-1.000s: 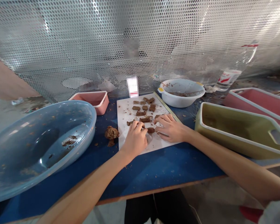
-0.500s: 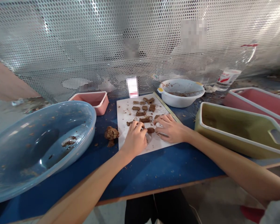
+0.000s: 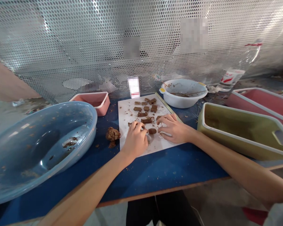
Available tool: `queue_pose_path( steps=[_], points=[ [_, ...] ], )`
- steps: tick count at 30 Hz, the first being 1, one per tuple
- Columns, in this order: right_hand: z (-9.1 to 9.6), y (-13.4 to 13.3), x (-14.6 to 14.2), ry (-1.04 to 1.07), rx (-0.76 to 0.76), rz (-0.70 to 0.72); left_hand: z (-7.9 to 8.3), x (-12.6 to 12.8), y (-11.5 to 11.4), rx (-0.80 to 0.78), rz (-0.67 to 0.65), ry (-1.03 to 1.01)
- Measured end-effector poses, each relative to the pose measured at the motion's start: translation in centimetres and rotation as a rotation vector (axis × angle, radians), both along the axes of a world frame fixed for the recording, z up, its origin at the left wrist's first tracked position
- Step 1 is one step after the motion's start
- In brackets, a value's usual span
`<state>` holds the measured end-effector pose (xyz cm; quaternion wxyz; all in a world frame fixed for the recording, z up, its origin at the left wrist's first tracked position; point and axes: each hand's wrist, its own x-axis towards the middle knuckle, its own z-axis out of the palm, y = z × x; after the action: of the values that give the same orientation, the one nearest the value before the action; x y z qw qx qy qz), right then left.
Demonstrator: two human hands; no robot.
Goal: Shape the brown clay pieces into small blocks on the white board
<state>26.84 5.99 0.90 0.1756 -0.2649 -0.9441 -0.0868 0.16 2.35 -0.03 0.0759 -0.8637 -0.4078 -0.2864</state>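
A white board (image 3: 128, 113) lies on the blue table (image 3: 155, 172) and carries several small brown dough pieces (image 3: 143, 110). My left hand (image 3: 135, 139) rests on the board's near half with its fingers curled tight; what it holds is hidden. A single brown piece (image 3: 152, 131) lies just right of its fingertips. My right hand (image 3: 175, 128) lies palm down on the board's right side, fingers bent and slightly apart, tips touching the board near that piece. A lump of brown dough (image 3: 112, 134) sits on the table left of the board.
A big blue basin (image 3: 80, 110) with crumbs fills the left. A small pink tray (image 3: 101, 100) and a white bowl (image 3: 184, 100) stand behind the board. Yellow-green (image 3: 238, 138) and pink (image 3: 261, 103) trays are at right, with a plastic bottle (image 3: 235, 72) beyond. A perforated metal screen (image 3: 85, 40) closes the back.
My right hand has slid slightly right and away from the single brown piece. My left hand has stayed in place, fingers still curled.
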Motion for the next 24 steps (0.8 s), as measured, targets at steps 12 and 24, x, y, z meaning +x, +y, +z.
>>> queue_pose_path(
  steps=[12, 24],
  points=[
    [-0.35, 0.14, 0.06, -0.017, 0.052, -0.034, 0.12, 0.17, -0.05, -0.002, -0.024, -0.004],
    [-0.65, -0.01, -0.69, 0.042, 0.17, -0.105, 0.11, 0.17, 0.26, 0.015, -0.069, -0.051]
  ],
)
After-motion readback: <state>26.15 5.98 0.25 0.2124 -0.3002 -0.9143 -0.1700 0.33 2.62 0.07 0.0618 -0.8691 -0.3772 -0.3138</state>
